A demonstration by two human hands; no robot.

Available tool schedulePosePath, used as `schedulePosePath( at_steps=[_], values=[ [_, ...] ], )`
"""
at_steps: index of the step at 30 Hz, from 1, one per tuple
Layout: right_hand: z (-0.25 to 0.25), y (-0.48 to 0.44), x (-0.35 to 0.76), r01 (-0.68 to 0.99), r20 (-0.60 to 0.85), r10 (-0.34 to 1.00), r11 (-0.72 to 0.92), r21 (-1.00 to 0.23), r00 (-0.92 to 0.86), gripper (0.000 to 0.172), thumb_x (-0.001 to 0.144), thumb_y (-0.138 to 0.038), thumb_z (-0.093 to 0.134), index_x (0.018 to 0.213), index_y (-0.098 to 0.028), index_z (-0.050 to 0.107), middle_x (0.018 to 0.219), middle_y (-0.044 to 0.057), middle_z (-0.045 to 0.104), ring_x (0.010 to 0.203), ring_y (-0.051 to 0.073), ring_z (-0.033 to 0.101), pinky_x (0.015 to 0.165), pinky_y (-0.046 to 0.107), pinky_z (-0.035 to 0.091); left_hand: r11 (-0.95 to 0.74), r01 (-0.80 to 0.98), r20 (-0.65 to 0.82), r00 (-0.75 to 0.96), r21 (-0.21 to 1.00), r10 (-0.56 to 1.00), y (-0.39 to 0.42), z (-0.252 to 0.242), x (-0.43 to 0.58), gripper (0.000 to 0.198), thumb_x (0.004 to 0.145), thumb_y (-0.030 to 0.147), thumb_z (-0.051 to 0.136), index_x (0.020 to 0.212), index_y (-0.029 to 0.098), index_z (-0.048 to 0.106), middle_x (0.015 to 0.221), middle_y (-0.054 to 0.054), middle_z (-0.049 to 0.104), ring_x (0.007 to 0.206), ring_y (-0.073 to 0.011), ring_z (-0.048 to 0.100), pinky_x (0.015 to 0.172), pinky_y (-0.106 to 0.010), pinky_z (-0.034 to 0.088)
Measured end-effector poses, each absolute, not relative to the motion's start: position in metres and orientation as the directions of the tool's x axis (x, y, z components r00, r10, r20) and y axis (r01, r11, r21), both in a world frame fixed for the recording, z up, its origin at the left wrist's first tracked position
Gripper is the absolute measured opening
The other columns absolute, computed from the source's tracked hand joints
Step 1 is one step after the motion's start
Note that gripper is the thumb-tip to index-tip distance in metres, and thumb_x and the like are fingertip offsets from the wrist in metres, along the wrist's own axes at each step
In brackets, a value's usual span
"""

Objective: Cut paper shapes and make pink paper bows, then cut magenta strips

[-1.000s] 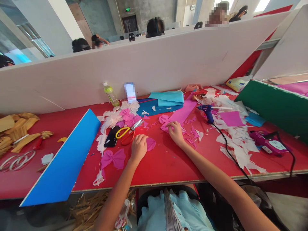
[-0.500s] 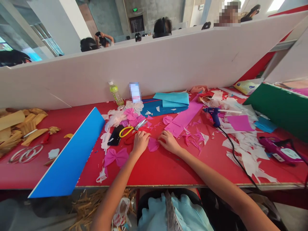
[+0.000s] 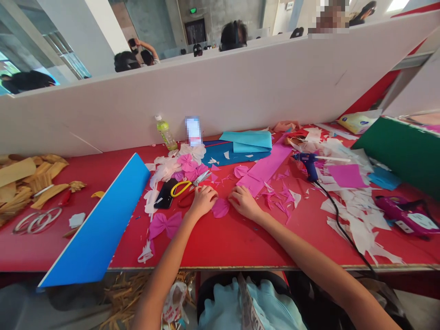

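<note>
Left hand (image 3: 204, 201), right hand (image 3: 244, 202) curled by pink petal (image 3: 220, 209) — probably positioning it, can't tell if gripping; next wants gentle pinch.

Pink petal (image 3: 220, 209), red tabletop (image 3: 233, 247), blue divider (image 3: 101, 222), green divider (image 3: 405, 153)

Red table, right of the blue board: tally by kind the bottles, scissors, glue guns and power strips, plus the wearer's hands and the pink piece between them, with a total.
Bottle: 1
Scissors: 1
Glue gun: 1
Power strip: 1
Wearer's hands, left hand and right hand: 2
Pink piece between the hands: 1
Total: 7
</note>
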State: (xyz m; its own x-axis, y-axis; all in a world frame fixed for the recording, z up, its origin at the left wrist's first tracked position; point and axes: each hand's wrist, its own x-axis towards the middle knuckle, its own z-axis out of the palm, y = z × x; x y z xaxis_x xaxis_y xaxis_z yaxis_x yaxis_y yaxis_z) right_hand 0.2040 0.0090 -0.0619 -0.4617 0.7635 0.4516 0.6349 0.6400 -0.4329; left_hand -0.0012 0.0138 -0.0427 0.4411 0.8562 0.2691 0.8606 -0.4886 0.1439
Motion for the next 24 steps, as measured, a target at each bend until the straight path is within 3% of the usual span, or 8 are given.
schedulePosePath(
  at_steps=[8, 17, 21, 24],
  values=[
    [-0.045, 0.014, 0.202, 0.665, 0.378, 0.737, 0.672, -0.326, -0.56, 0.018, 0.088, -0.02, 0.046, 0.086, -0.016, 0.064, 0.09, 0.007, 0.055, 0.084, 0.018, 0.044, 0.074, 0.029, 0.034, -0.491, 0.863, 0.238, 0.456, 0.115, 0.857, 0.01, -0.036, -0.003, 0.006, 0.081, 0.023, 0.057, 0.083, 0.021, 0.062, 0.091, -0.003, 0.06, 0.096, -0.0199, 0.049, 0.09, -0.041, 0.03],
    [-0.041, 0.019, 0.167, 0.739, 0.198, 0.756, 0.653, -0.166, -0.624, 0.016, 0.084, -0.022, 0.053, 0.095, -0.017, 0.063, 0.095, 0.009, 0.055, 0.091, 0.021, 0.044, 0.075, 0.032, 0.033, -0.507, 0.859, 0.213, 0.483, 0.075, 0.85, 0.009, -0.036, -0.006, 0.01, 0.08, 0.02, 0.056, 0.087, 0.02, 0.064, 0.094, -0.005, 0.059, 0.096, -0.0207, 0.049, 0.089, -0.04, 0.032],
    [-0.039, 0.015, 0.165, 0.757, 0.24, 0.751, 0.648, -0.089, -0.615, 0.02, 0.088, -0.027, 0.048, 0.099, -0.016, 0.061, 0.101, 0.011, 0.055, 0.095, 0.023, 0.042, 0.081, 0.037, 0.03, -0.501, 0.859, 0.207, 0.474, 0.102, 0.856, 0.009, -0.037, -0.009, 0.011, 0.078, 0.018, 0.056, 0.087, 0.02, 0.063, 0.096, -0.005, 0.06, 0.098, -0.0209, 0.049, 0.09, -0.04, 0.032],
    [-0.038, 0.013, 0.165, 0.756, 0.257, 0.75, 0.647, -0.1, -0.609, 0.022, 0.09, -0.029, 0.045, 0.1, -0.018, 0.061, 0.103, 0.011, 0.054, 0.096, 0.023, 0.042, 0.083, 0.038, 0.029, -0.498, 0.861, 0.189, 0.474, 0.109, 0.86, 0.009, -0.036, -0.009, 0.011, 0.077, 0.018, 0.057, 0.086, 0.02, 0.063, 0.097, -0.005, 0.06, 0.098, -0.0213, 0.049, 0.091, -0.041, 0.032]
  ],
)
